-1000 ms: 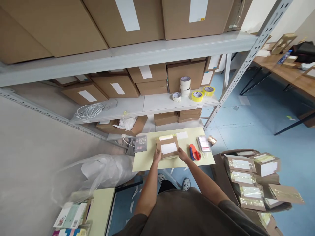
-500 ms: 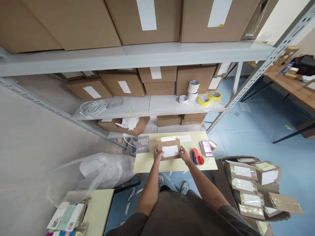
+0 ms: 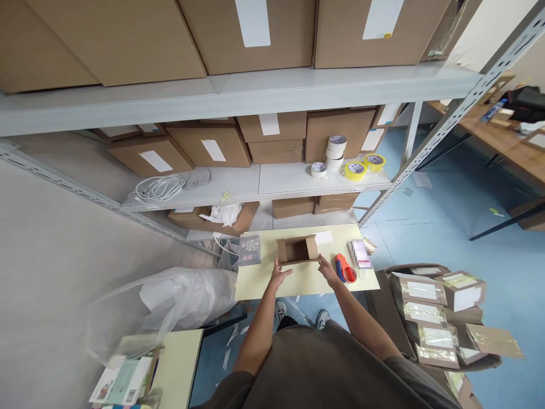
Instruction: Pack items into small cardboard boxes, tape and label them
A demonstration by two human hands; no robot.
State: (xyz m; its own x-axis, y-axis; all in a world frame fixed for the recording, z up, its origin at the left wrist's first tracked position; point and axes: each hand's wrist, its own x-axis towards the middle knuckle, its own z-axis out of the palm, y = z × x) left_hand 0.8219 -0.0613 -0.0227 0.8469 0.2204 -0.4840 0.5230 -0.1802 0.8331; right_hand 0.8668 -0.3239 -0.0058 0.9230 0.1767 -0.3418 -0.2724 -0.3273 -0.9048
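Our left hand (image 3: 280, 275) is partly spread, thumb well away from the fingers, at the lower left corner of an open cardboard box (image 3: 296, 250) on the counter (image 3: 261, 286), just below the centre of the frame. Our right hand (image 3: 327, 271) is loosely curled at its lower right corner, though we cannot tell whether either grips. We judge the box light, its walls stiff but flaps bendy, best held by both ends.
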